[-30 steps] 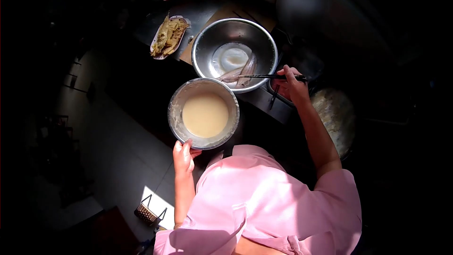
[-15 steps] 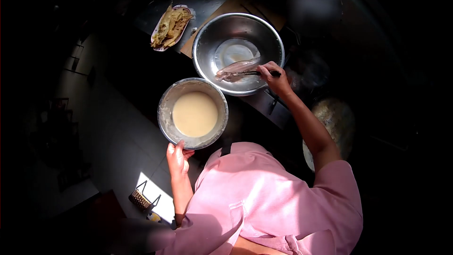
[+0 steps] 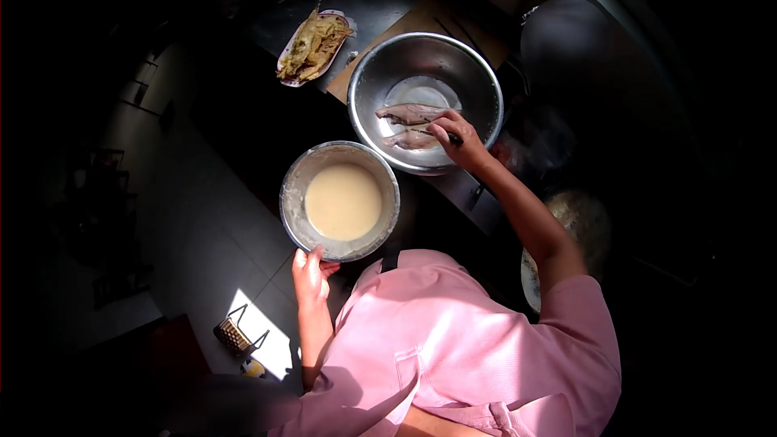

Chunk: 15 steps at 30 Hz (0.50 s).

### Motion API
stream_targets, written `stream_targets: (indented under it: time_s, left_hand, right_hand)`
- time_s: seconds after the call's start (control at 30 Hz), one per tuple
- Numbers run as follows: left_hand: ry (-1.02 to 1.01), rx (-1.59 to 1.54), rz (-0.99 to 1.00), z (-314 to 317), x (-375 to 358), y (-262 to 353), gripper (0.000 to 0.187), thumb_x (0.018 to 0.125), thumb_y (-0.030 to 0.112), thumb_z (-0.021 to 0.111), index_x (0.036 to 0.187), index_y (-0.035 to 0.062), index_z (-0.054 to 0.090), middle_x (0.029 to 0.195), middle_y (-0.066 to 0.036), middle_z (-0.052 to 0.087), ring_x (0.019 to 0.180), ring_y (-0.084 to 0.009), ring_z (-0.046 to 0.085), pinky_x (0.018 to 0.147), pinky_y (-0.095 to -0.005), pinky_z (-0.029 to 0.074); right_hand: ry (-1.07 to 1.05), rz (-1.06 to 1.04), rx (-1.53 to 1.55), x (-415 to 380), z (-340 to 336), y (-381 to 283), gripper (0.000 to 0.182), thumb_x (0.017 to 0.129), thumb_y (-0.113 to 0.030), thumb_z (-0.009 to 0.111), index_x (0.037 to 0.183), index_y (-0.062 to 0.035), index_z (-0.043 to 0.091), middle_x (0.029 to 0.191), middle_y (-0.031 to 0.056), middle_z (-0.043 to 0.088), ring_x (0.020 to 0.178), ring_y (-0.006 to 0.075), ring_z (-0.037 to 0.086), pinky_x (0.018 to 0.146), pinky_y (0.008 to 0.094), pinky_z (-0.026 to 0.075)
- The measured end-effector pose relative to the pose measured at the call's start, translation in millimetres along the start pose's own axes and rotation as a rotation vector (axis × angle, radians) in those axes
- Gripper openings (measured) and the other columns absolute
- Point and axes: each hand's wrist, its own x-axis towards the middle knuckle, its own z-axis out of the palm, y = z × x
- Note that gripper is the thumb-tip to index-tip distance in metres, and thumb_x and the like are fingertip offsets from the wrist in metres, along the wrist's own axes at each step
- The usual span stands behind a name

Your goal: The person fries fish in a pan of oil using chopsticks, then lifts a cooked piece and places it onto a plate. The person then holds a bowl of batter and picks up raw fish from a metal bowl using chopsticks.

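My left hand (image 3: 314, 273) grips the near rim of a metal bowl (image 3: 290, 198), thumb over the edge and fingers beneath. Smooth pale-yellow batter (image 3: 344, 202) covers the bowl's bottom. Beyond it and to the right stands a wide stainless steel basin (image 3: 477, 81), its rim overlapping the bowl's in this view. Inside the basin lie pale raw fish pieces (image 3: 411, 113). Over the basin's near right side, my right hand (image 3: 455, 133) is closed on dark chopsticks (image 3: 455, 140), their tips pointing left at the fish. Most of their length is hidden by my fingers.
A plate of golden fried food (image 3: 314, 48) sits on the dark counter at the back left. Under the basin is a wooden board (image 3: 340, 85) with dark sticks on its far part. A large round pan (image 3: 583, 226) is to the right, partly behind my arm.
The fish that the chopsticks held tilted up in the basin now lies lower, beside another piece. My right hand has moved slightly left over the basin. The whole view has shifted a little.
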Motion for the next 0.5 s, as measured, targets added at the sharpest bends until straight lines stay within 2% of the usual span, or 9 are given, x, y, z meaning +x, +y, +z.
stream_targets:
  time_s: [0.2, 0.27, 0.3, 0.4, 0.43, 0.47, 0.5]
  left_hand:
    - [0.017, -0.027, 0.023, -1.0, 0.2, -0.5, 0.013, 0.081, 0.008, 0.046, 0.093, 0.0041, 0.048, 0.069, -0.008, 0.057, 0.048, -0.0156, 0.055, 0.044, -0.0254, 0.048]
    - [-0.002, -0.044, -0.009, -3.9, 0.8, -0.5, 0.014, 0.081, 0.008, 0.045, 0.094, 0.0041, 0.047, 0.069, -0.008, 0.057, 0.048, -0.0155, 0.055, 0.045, -0.0253, 0.048]
    - [-0.003, -0.051, -0.024, -5.2, 1.6, 1.5, 0.014, 0.081, 0.008, 0.046, 0.094, 0.0041, 0.047, 0.069, -0.008, 0.057, 0.048, -0.0154, 0.055, 0.046, -0.025, 0.048]
    - [0.003, -0.026, -0.015, -7.9, 2.1, 0.7, 0.015, 0.081, 0.008, 0.045, 0.095, 0.0041, 0.047, 0.07, -0.008, 0.057, 0.048, -0.0154, 0.055, 0.046, -0.0249, 0.048]
    - [0.003, -0.032, -0.013, -7.5, 1.4, 1.7, 0.015, 0.081, 0.008, 0.045, 0.095, 0.0043, 0.047, 0.07, -0.008, 0.057, 0.048, -0.0155, 0.055, 0.046, -0.025, 0.048]
    - [0.007, -0.033, -0.012, -8.8, 1.2, 1.6, 0.015, 0.081, 0.008, 0.045, 0.095, 0.0043, 0.047, 0.07, -0.008, 0.057, 0.048, -0.0155, 0.055, 0.046, -0.025, 0.048]
    - [-0.001, -0.036, -0.012, -10.2, 1.4, 1.0, 0.016, 0.081, 0.009, 0.046, 0.096, 0.0046, 0.047, 0.07, -0.008, 0.057, 0.048, -0.0156, 0.055, 0.046, -0.0251, 0.048]
  right_hand:
    - [-0.024, -0.067, -0.09, 8.4, 7.0, 16.0, 0.011, 0.077, -0.013, 0.056, 0.08, -0.0028, 0.06, 0.082, 0.0119, 0.054, 0.075, 0.0264, 0.056, 0.066, 0.0319, 0.045]
    - [-0.03, -0.073, -0.036, 6.8, 11.0, 13.7, 0.01, 0.076, -0.01, 0.058, 0.081, -0.0017, 0.059, 0.079, 0.0124, 0.055, 0.072, 0.0267, 0.056, 0.063, 0.0317, 0.046]
    - [-0.03, -0.146, -0.057, 8.4, 13.9, 12.7, 0.007, 0.075, -0.006, 0.058, 0.079, -0.0002, 0.059, 0.078, 0.0127, 0.056, 0.069, 0.0259, 0.057, 0.06, 0.0306, 0.046]
    - [-0.036, -0.149, -0.1, 10.1, 16.6, 11.0, 0.006, 0.075, -0.005, 0.058, 0.078, -0.0002, 0.059, 0.077, 0.0129, 0.056, 0.069, 0.0262, 0.057, 0.061, 0.0306, 0.046]
    - [0.047, -0.171, -0.073, 13.1, 19.6, 16.5, 0.007, 0.076, -0.006, 0.057, 0.078, 0.0002, 0.059, 0.074, 0.013, 0.056, 0.067, 0.0246, 0.057, 0.059, 0.0291, 0.046]
    - [0.045, -0.173, -0.069, 17.4, 19.5, 20.7, 0.007, 0.076, -0.006, 0.057, 0.078, 0.0002, 0.059, 0.074, 0.013, 0.056, 0.067, 0.0246, 0.057, 0.059, 0.0291, 0.046]
    - [0.152, -0.047, -0.057, 22.6, 18.3, 25.6, 0.008, 0.078, -0.008, 0.055, 0.077, -0.0006, 0.059, 0.073, 0.0121, 0.057, 0.067, 0.0236, 0.057, 0.059, 0.028, 0.046]
